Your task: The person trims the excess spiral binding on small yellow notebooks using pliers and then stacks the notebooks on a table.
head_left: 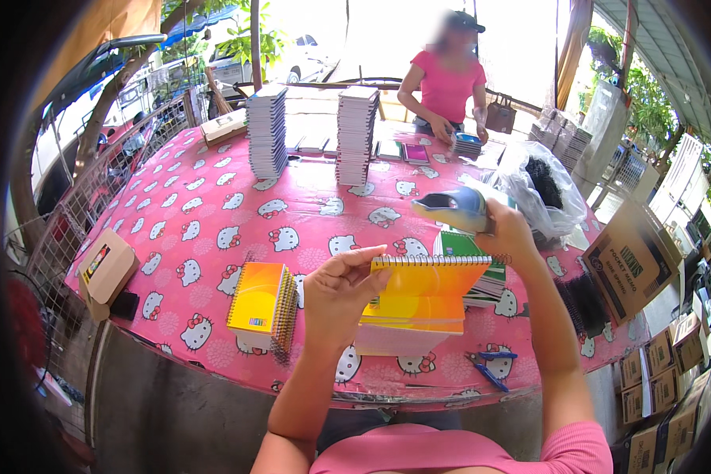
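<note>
Over the pink-clothed table (213, 205) (outdoors), left hand (336, 292) grips an orange notebook (419, 296), right hand (507, 231) a blue tool (454, 207).

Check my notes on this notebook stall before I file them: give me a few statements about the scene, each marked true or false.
1. The left hand holds an orange spiral notebook. True.
2. The right hand is empty. False: it holds a blue-grey tool.
3. Two tall notebook stacks stand on the pink tablecloth. True.
4. The blue pliers lie on the notebook pile at left. False: they lie on the cloth, right of the held notebook.
</note>
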The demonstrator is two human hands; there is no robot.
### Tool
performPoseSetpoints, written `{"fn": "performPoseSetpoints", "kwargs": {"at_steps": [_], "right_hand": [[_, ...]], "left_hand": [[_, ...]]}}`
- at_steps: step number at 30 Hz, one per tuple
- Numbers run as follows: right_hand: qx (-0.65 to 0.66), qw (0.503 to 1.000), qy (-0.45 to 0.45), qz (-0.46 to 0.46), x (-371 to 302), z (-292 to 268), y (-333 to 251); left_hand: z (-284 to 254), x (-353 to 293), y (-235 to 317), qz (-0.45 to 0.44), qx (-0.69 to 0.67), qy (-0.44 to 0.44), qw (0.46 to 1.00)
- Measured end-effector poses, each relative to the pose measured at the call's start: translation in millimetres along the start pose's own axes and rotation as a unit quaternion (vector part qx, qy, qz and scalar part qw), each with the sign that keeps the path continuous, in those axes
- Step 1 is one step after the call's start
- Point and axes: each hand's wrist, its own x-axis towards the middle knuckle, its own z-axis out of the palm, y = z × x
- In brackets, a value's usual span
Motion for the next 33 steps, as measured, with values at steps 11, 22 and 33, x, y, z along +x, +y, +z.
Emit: {"fn": "performPoseSetpoints", "kwargs": {"at_steps": [11, 22, 33], "right_hand": [[-0.042, 0.999, -0.013, -0.021, -156, 38, 42], [0.234, 0.972, 0.013, -0.01, -194, 2, -36], [0.56, 0.786, -0.236, 0.115, -169, -17, -62]], "left_hand": [[23, -32, 27, 0.309, 0.386, -0.126, 0.86], [33, -55, -9, 0.28, 0.394, -0.096, 0.87], [34, -61, -1, 0.326, 0.407, -0.158, 0.838]]}}
